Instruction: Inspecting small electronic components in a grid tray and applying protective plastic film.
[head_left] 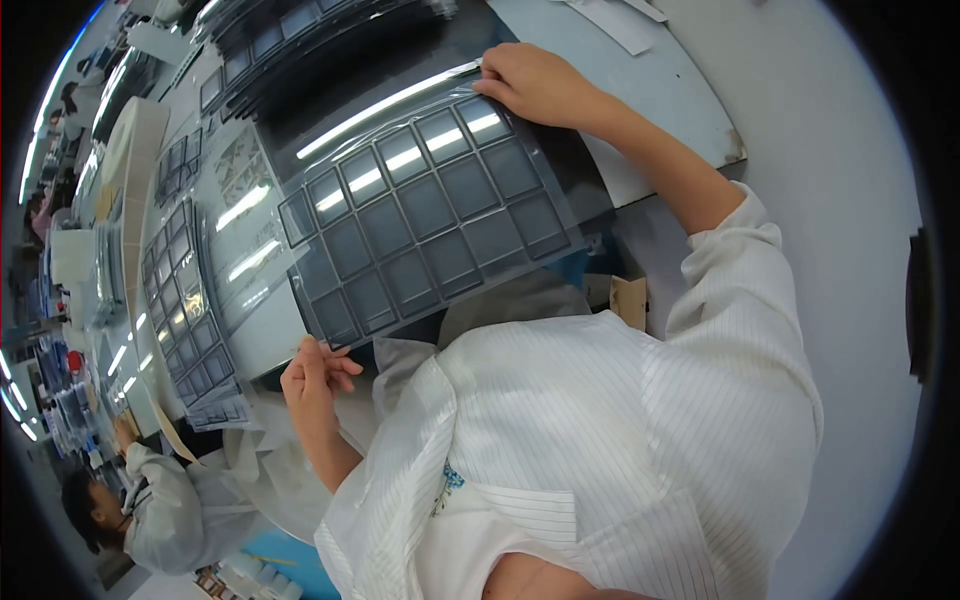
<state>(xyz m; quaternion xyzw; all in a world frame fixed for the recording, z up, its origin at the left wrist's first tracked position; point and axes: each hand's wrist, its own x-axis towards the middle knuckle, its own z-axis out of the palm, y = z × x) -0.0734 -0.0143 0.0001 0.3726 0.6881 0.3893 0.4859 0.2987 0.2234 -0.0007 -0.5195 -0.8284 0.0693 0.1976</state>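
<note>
A clear plastic tray [463,293] lies slanted in front of me, its ribs forming a grid of dark grey rectangular cells. My left hand [316,378] pinches the tray's near left corner between thumb and forefinger, the other fingers loosely curled. At the far right corner, my right hand [532,84] has its fingers closed on the tray's clear edge. Bright strips of lamp light reflect across the upper cells. Whether the cells hold flat dark pieces or show a dark surface through them, I cannot tell.
A stack of dark gridded trays [290,50] stands at the far side. To the left, another gridded tray [187,305] lies on the table near a person in a pale coat [175,510]. A light board [660,100] with white paper [612,22] is at the right.
</note>
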